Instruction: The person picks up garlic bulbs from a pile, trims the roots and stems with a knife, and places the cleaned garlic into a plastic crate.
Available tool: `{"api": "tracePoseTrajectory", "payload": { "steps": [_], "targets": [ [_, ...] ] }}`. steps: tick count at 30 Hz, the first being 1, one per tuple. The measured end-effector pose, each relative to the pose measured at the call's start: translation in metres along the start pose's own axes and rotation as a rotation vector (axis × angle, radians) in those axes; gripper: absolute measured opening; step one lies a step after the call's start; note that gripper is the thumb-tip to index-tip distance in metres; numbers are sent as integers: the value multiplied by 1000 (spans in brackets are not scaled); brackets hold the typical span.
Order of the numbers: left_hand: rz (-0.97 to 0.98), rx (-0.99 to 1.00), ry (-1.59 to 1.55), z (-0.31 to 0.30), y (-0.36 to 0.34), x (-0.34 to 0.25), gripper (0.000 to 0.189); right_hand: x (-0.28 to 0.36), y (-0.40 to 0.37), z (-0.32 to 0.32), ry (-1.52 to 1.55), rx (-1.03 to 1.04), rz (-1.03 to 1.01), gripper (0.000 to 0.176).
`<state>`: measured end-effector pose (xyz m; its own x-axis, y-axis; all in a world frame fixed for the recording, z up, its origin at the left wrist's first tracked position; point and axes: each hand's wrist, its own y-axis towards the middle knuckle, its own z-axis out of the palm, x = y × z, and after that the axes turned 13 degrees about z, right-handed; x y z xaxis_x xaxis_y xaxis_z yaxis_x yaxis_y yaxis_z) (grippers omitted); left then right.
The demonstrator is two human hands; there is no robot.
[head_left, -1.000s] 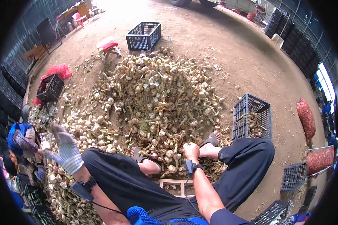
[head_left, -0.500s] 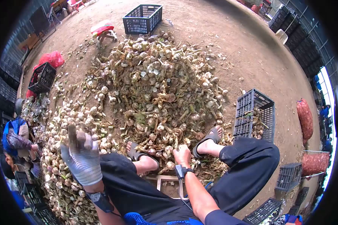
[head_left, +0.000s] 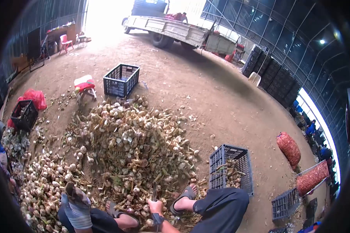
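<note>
My left hand (head_left: 77, 209), in a striped glove with dirty fingertips, is raised at the lower left over the edge of the loose garlic bulbs (head_left: 46, 182). Its fingers point up and nothing shows in them. My bare right hand (head_left: 155, 206), a dark band at its wrist, is low between my feet at the near edge of the big heap of garlic with stalks (head_left: 132, 143). Its fingers are closed round something thin and dark, which I cannot make out against the heap.
A black crate (head_left: 231, 147) with some garlic stands right of the heap. Beyond the heap are another black crate (head_left: 121, 80) and a low stool (head_left: 85, 83). Full red sacks (head_left: 288, 149) lie at the right. A truck (head_left: 167, 29) stands at the back, and part of a person shows far left.
The view has tilted up and shifted right, bringing the truck into sight. The heap and both hands now sit further left and my hands are lower in the picture.
</note>
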<state>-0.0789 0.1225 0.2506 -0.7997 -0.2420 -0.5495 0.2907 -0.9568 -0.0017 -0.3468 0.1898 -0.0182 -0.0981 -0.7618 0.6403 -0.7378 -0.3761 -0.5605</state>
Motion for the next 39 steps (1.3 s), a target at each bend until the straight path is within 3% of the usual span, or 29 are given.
{"api": "tracePoseTrajectory", "payload": {
  "steps": [4, 8, 11, 12, 14, 15, 17, 18, 19, 20, 21, 22, 24, 27, 29, 30, 31, 33, 34, 36, 38, 39],
  "targets": [
    [7, 133, 181, 1, 4, 6, 44, 20, 4, -4, 176, 60, -47, 27],
    [-179, 188, 388, -5, 14, 22, 31, 44, -7, -13, 421, 216, -93, 24],
    [-205, 380, 530, -1, 11, 34, 31, 70, -31, -28, 632, 410, -151, 23],
    [-201, 334, 694, 19, 0, 33, 31, 80, -41, -35, 683, 476, -178, 22],
    [-65, 547, 834, 11, 6, 51, 31, 114, -77, -65, 772, 710, -266, 5],
    [-189, 388, 696, 10, 1, 52, 31, 125, -84, -72, 674, 721, -356, 8],
    [-212, 374, 790, 40, -12, 46, 40, 143, -116, -94, 608, 864, -340, 9],
    [-148, 474, 930, 50, -17, 39, 45, 140, -110, -84, 635, 970, -345, 8],
    [-71, 617, 904, 39, -12, 43, 52, 156, -144, -105, 449, 792, -412, 9],
    [-106, 709, 784, 38, -12, 39, 66, 162, -160, -110, 491, 848, -370, 10],
    [-92, 802, 723, 36, -7, 30, 83, 157, -159, -103, 479, 838, -501, 12],
    [-144, 662, 579, 29, -10, 52, 87, 150, -156, -94, 470, 824, -632, 15],
    [-276, 644, 377, 42, -14, 44, 88, 153, -172, -97, 513, 899, -598, 17],
    [-228, 589, 328, 44, -20, 37, 85, 148, -167, -88, 424, 883, -524, 12],
    [-178, 588, 345, 43, -18, 34, 83, 158, -167, -87, 430, 760, -698, 9],
    [-127, 588, 357, 43, -17, 34, 82, 162, -163, -95, 323, 557, -884, 9],
    [-144, 578, 341, 40, -14, 32, 70, 166, -163, -97, 340, 465, -921, 9],
    [-98, 574, 464, 39, -17, 31, 66, 171, -162, -105, 297, 266, -1052, 11],
    [-39, 566, 582, 39, -18, 32, 63, 175, -163, -109, 298, 258, -1042, 11],
    [-83, 564, 615, 38, -18, 33, 63, 179, -165, -112, 219, 231, -1250, 16],
    [-49, 752, 884, 33, -16, 31, 67, 182, -174, -111, 184, 197, -1259, 18],
    [-106, 767, 797, 32, -18, 30, 68, 185, -178, -113, 104, 158, -1336, 18]
  ]
}}
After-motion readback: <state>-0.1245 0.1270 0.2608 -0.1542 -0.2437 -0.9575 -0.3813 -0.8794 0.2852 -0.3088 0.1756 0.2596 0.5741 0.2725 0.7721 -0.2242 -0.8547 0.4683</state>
